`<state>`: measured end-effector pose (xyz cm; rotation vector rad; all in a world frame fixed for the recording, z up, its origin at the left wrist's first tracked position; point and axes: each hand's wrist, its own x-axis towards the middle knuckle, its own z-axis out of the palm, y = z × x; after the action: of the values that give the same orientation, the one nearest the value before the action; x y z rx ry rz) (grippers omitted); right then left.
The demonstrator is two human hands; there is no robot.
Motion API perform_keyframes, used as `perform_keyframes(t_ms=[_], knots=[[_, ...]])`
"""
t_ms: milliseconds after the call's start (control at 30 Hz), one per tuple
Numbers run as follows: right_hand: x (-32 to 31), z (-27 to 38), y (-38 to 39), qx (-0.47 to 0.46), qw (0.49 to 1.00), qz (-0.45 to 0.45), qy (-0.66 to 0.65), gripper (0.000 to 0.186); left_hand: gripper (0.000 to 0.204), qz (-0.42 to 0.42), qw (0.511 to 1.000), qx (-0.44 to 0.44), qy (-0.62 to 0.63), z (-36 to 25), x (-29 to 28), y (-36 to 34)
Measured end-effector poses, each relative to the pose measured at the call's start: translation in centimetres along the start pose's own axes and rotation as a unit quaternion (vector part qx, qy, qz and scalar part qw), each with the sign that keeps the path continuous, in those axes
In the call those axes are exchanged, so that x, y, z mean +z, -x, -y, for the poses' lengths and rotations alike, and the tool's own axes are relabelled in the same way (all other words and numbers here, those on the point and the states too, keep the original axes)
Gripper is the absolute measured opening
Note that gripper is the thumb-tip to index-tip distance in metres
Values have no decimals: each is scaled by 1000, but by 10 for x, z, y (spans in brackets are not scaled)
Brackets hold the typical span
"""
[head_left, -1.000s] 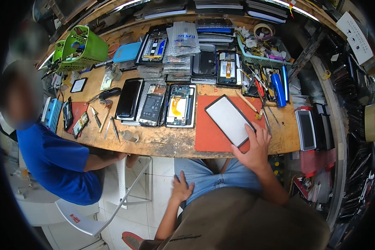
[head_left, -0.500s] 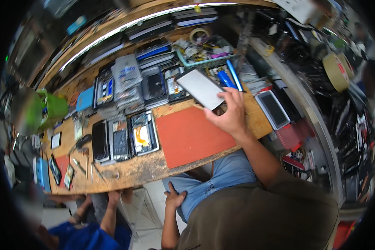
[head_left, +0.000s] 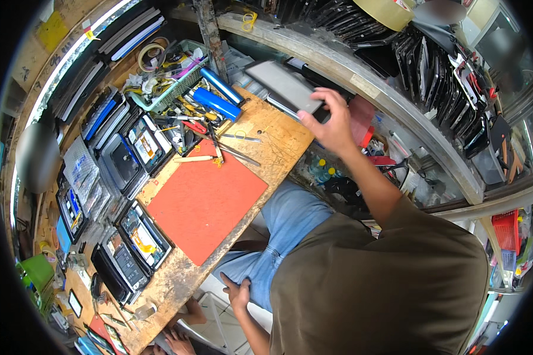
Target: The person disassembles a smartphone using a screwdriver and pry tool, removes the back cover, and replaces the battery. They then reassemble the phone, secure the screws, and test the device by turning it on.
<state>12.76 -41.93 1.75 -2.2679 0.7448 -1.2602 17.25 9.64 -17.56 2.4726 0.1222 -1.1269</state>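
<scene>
My right hand (head_left: 331,121) is out past the right end of the workbench, thumb and fingers curled round the near corner of a flat tablet screen (head_left: 281,83). The screen has a grey face and a dark border. It lies over or just above a white-edged tablet (head_left: 282,105), which it mostly covers; whether the two touch I cannot tell. My left hand (head_left: 238,293) rests on my thigh, fingers apart, holding nothing. In front of me an orange-red mat (head_left: 207,201) lies on the wooden workbench (head_left: 278,133).
Opened tablets (head_left: 145,234) line the mat's left side. Beyond it are pliers (head_left: 195,127), blue rolls (head_left: 217,105) and a green basket (head_left: 177,83) of parts. A shelf rail (head_left: 349,74) runs along the right. Another person's hand (head_left: 177,342) shows below the bench's lower left.
The view has swung to the right. My right hand has carried the tablet screen from above the mat to the tablet beyond the bench's right end. My left hand stays on my thigh.
</scene>
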Motion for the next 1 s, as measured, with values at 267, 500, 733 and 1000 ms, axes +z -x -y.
perform_keyframes(t_ms=[267, 500, 733, 1000], knots=[[2, 3, 3, -108, 984, -16, 141, 39, 143, 82, 996, 5, -27, -8, -25, -7], [88, 122, 50, -259, 934, 207, -133, 27, 78, -6, 968, 240, -77, -57, -38, 76], [116, 162, 74, -293, 870, 385, -98, 37, 34, -158, 838, 463, 242, -101, -119, 121], [79, 114, 47, -259, 938, 218, -72, 34, 7, -481, 719, 440, 243, -113, -121, 55]])
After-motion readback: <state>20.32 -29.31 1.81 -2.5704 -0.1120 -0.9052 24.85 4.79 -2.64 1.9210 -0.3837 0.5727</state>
